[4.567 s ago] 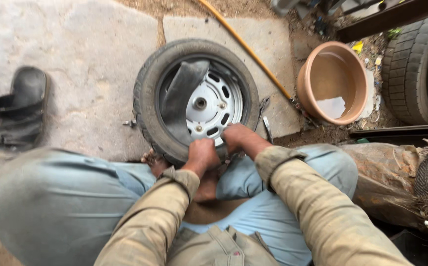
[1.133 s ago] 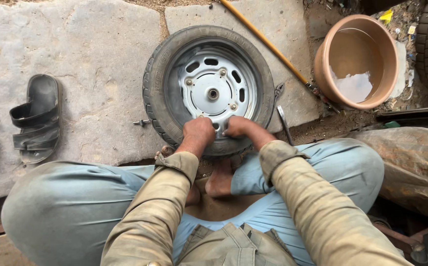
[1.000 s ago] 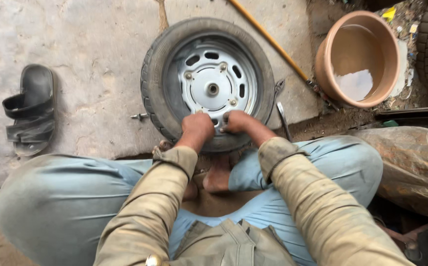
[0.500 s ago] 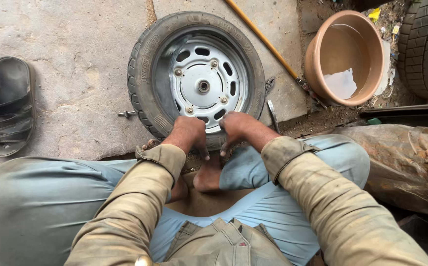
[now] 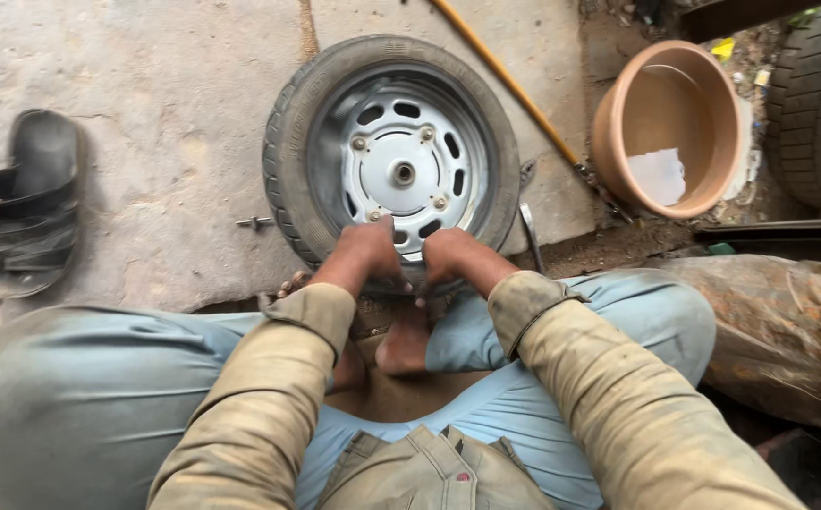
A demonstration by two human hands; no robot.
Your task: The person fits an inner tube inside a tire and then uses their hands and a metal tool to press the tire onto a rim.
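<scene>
On stone paving, two hands (image 5: 363, 257) (image 5: 453, 257) apparently grip one tyre (image 5: 289, 161).

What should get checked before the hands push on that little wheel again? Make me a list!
1. Both hands on the tyre's near edge: left hand and right hand rest there side by side. Ok.
2. Wheel lying flat: the small wheel lies flat on the stone slab. Ok.
3. Loose bits out of the way: a bolt and a metal tool lie right beside the tyre. Not ok.
4. Bare foot safe: the foot sits just under the hands. Not ok.
5. Tyre seated in the rim under the fingers: hidden. Cannot tell.
</scene>
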